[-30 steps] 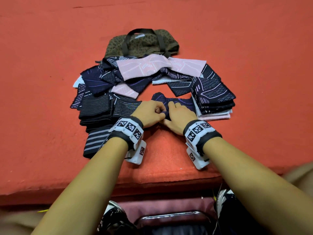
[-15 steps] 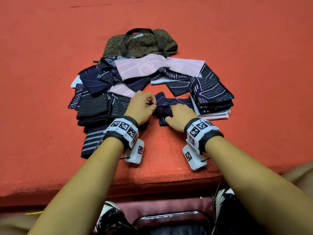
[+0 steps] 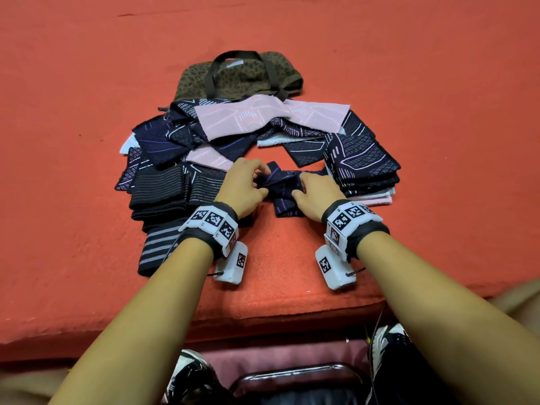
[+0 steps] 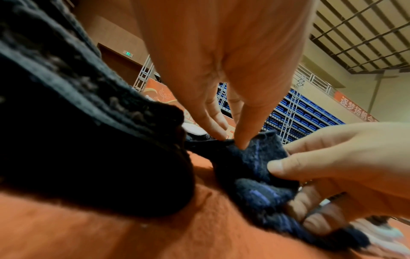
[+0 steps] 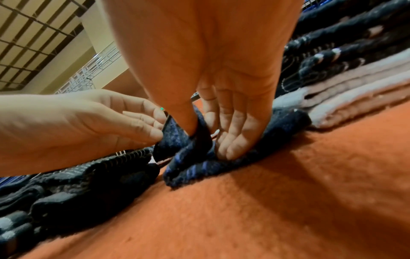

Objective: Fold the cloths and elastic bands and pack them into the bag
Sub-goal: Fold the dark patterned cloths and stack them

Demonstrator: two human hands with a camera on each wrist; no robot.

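A navy cloth with purple stripes (image 3: 287, 197) lies on the red table between two piles. My left hand (image 3: 261, 178) pinches its raised left end; the left wrist view shows those fingertips (image 4: 240, 143) on the cloth (image 4: 250, 168). My right hand (image 3: 298, 185) holds the middle: in the right wrist view its thumb sits inside a fold of the cloth (image 5: 188, 157) while the fingers (image 5: 230, 140) press it down. An olive leopard-print bag (image 3: 242, 80) with dark handles lies flat behind the cloths.
A neat stack of folded cloths (image 3: 365, 171) stands right of my hands. Loose dark, striped and pink cloths (image 3: 271, 118) spread left and behind, with folded dark ones (image 3: 163, 191) at left. The table's near edge (image 3: 277, 314) is close; shoes and a chair frame show below.
Both hands moved away from the near edge along the navy cloth. My left hand took its left end and lifted it toward the right hand.
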